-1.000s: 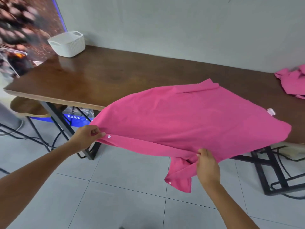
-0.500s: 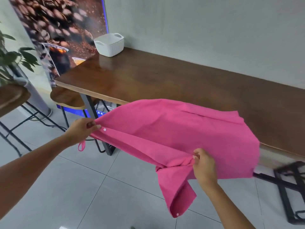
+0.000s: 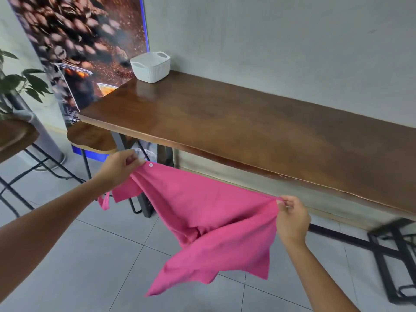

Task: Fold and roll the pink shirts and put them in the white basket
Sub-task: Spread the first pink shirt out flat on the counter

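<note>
text: none legible | poster [image 3: 85, 41]: coffee-bean picture only, no readable lettering | shirt [image 3: 202, 210], basket [image 3: 153, 68]: no labels or marks seen

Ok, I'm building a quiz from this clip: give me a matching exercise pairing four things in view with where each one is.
Things:
1. pink shirt
2. white basket
3. left hand
4. right hand

Places:
A. at the table's far left corner
B. pinching the shirt edge beside a white button
C. hanging in the air in front of the table
D. pinching the shirt's other end, below the table's front edge

Pairs: 1-C, 2-A, 3-B, 4-D
</note>
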A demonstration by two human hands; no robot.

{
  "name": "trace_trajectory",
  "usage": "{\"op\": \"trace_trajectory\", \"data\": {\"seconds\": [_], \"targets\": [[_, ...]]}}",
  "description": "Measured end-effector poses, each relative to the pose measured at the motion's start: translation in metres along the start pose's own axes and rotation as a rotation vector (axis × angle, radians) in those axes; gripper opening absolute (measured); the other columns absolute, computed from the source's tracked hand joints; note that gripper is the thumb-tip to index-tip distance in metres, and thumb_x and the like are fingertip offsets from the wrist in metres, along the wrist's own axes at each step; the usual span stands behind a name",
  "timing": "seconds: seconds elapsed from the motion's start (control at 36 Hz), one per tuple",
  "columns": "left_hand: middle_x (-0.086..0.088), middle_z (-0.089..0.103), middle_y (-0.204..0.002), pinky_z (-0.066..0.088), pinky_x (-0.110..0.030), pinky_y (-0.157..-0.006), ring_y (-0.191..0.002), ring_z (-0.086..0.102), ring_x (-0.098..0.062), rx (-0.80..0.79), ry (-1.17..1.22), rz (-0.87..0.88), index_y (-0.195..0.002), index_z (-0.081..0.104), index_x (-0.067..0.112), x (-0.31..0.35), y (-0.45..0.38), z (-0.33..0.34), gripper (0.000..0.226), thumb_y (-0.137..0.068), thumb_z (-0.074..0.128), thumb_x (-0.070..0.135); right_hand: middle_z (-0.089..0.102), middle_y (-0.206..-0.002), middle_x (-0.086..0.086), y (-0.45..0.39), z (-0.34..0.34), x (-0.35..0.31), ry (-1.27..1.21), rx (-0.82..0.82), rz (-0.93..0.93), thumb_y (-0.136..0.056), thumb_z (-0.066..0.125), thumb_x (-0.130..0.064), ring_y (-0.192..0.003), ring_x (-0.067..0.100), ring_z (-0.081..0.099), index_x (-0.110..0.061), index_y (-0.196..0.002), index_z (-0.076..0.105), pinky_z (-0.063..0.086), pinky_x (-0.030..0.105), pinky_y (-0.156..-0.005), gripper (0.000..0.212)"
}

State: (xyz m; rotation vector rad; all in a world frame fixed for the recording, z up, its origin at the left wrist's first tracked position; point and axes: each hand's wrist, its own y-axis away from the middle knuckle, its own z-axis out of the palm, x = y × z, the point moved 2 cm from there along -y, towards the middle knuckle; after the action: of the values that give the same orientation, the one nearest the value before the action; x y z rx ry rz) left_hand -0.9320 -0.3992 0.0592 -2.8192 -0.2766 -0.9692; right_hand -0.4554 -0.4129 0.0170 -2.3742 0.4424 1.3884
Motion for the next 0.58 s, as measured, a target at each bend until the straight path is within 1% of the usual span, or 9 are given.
{"op": "trace_trajectory", "data": {"seconds": [0.03,0.08,0.14,0.25,0.31,0.42,0.5,0.56,0.58], "targets": [[-0.017,0.054,-0.067,0.035,-0.034,-0.058,-0.062,0.044,-0.022,0.001,0.005,0.009,-0.076,0.058,0.011,0.004,-0.001,0.000,0.031,-0.097,0.065,0.033,0.062,-0.084,-0.004,0.000,-0.003,0.000,0.003,0.005,0.010,-0.096,0.061,-0.007,-0.083,0.019,0.058,-0.016,-0.096,0.063,0.037,0.024,-0.076,0.009],[-0.009,0.057,-0.065,0.038,-0.034,-0.058,-0.061,0.048,-0.021,0.015,0.012,0.014,-0.074,0.059,0.017,0.009,-0.005,0.001,0.030,-0.097,0.065,0.036,0.062,-0.081,-0.003,0.000,-0.006,0.005,0.007,-0.001,0.013,-0.098,0.059,-0.010,-0.080,0.020,0.058,-0.016,-0.092,0.062,0.037,0.029,-0.071,0.008],[-0.007,0.060,-0.066,0.041,-0.035,-0.059,-0.062,0.052,-0.022,0.031,0.019,0.002,-0.074,0.060,0.019,0.012,-0.010,0.003,0.031,-0.096,0.064,0.040,0.058,-0.073,0.000,0.000,-0.009,0.010,0.038,-0.010,-0.018,-0.099,0.056,-0.016,-0.071,0.022,0.056,-0.017,-0.081,0.056,0.040,0.032,-0.064,0.018],[-0.008,0.059,-0.067,0.039,-0.036,-0.058,-0.063,0.050,-0.025,0.059,0.035,-0.045,-0.077,0.058,0.010,0.011,-0.020,0.007,0.039,-0.095,0.065,0.044,0.043,-0.062,-0.003,-0.002,-0.017,0.011,0.087,-0.049,-0.054,-0.099,0.057,-0.019,-0.058,0.015,0.039,-0.017,-0.071,0.045,0.035,0.033,-0.060,0.030],[-0.009,0.056,-0.064,0.037,-0.037,-0.057,-0.062,0.047,-0.024,0.086,0.042,-0.067,-0.075,0.054,0.006,0.011,-0.023,0.008,0.045,-0.093,0.067,0.045,0.041,-0.059,-0.003,-0.005,-0.022,0.011,0.124,-0.060,-0.047,-0.099,0.059,-0.023,-0.057,0.016,0.038,-0.016,-0.069,0.044,0.035,0.034,-0.058,0.034],[-0.008,0.050,-0.063,0.034,-0.039,-0.058,-0.064,0.047,-0.026,0.120,0.007,-0.099,-0.071,0.046,0.003,0.012,-0.027,0.015,0.053,-0.092,0.067,0.047,0.043,-0.053,-0.002,-0.014,-0.038,0.010,0.283,-0.053,-0.013,-0.090,0.067,-0.048,-0.056,0.020,0.044,-0.015,-0.062,0.045,0.036,0.034,-0.055,0.049],[-0.014,0.052,-0.065,0.035,-0.039,-0.057,-0.066,0.051,-0.032,0.112,-0.001,-0.116,-0.066,0.043,0.006,0.015,-0.029,0.020,0.058,-0.089,0.068,0.052,0.049,-0.055,0.007,-0.024,-0.053,0.006,0.436,-0.029,0.042,-0.080,0.068,-0.067,-0.058,0.026,0.051,-0.007,-0.063,0.046,0.038,0.034,-0.055,0.067],[-0.020,0.056,-0.069,0.038,-0.041,-0.058,-0.068,0.054,-0.035,0.106,0.001,-0.112,-0.067,0.044,0.001,0.014,-0.032,0.024,0.063,-0.088,0.068,0.056,0.052,-0.057,0.010,-0.030,-0.061,0.001,0.549,-0.058,0.069,-0.075,0.064,-0.077,-0.059,0.025,0.051,-0.010,-0.061,0.040,0.035,0.032,-0.054,0.073],[-0.019,0.055,-0.068,0.039,-0.041,-0.059,-0.068,0.053,-0.034,0.106,0.005,-0.111,-0.066,0.044,0.002,0.013,-0.032,0.026,0.064,-0.088,0.068,0.057,0.054,-0.059,0.010,-0.032,-0.065,-0.002,0.602,-0.085,0.079,-0.074,0.062,-0.080,-0.060,0.024,0.051,-0.013,-0.060,0.039,0.034,0.032,-0.054,0.073]]}}
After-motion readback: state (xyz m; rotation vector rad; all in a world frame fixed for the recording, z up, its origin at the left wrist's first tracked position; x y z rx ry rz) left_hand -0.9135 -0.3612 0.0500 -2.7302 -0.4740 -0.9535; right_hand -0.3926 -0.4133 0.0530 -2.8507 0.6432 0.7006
